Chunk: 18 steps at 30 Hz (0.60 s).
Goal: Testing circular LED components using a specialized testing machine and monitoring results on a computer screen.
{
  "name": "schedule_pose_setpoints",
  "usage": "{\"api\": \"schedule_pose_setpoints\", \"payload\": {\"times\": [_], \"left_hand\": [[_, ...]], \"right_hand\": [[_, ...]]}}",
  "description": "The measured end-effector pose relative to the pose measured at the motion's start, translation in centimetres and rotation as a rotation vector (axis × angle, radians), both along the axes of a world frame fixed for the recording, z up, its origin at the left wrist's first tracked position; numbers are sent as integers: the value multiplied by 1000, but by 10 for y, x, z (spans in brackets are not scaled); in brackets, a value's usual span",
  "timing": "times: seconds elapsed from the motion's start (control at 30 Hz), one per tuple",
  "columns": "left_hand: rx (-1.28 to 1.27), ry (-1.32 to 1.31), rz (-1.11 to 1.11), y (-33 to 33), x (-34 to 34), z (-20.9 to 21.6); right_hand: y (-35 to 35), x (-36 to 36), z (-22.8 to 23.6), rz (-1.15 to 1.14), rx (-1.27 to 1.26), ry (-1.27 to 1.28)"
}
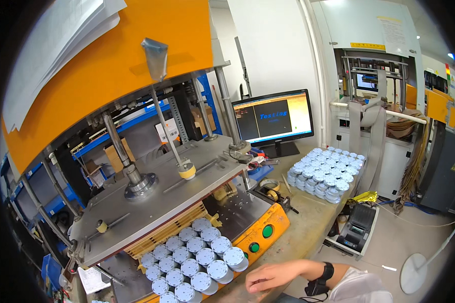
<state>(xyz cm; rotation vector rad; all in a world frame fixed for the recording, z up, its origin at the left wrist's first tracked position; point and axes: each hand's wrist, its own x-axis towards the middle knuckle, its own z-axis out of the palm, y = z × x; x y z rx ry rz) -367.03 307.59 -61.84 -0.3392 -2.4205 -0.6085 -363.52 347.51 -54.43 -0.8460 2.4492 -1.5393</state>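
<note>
My right hand [274,276] hovers at the front edge of the bench, fingers loosely bent and nothing visible in them. A dark band circles that wrist. Just left of it stand stacks of round, pale white boards [190,267] with small dots or holes, set in rows before the press. The nearest stack [233,256] is a little apart from the fingers. My left hand is out of view. Above the stacks is the press's grey metal plate [151,212], with a yellowish fixture [167,230] under it.
Two green buttons [268,231] sit on the orange front panel. More stacked round boards [324,174] stand on the bench at right, near a monitor [273,118]. Tape rolls [271,185] and tools lie between. A white stand base [413,272] is on the floor.
</note>
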Motion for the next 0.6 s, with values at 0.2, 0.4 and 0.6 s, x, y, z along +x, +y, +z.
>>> {"api": "schedule_pose_setpoints", "payload": {"times": [0.2, 0.4, 0.6], "left_hand": [[-12, 14, -1, -2, -2, 0], [6, 34, -24, -1, -4, -1], [8, 49, -35, -3, -2, -2]], "right_hand": [[10, -7, 68, 213, 115, 153], [11, -14, 104, 306, 333, 202], [4, -30, 113, 392, 376, 189]]}}
